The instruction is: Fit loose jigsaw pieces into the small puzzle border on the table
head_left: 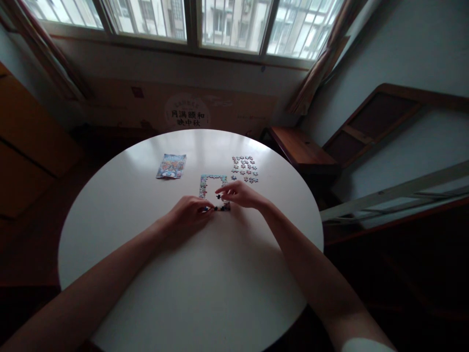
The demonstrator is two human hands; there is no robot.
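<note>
A partly built jigsaw frame lies on the round white table, open in its middle. My left hand rests on the table at the frame's near-left corner, fingers curled, fingertips pressing the bottom edge pieces. My right hand hovers over the frame's near-right corner and pinches a small dark puzzle piece between thumb and forefinger. Several loose pieces are spread out in rows just beyond and right of the frame.
A colourful picture card or bag lies to the far left of the frame. A wooden bench stands right of the table beneath the window. Tilted wooden frames lean on the right wall.
</note>
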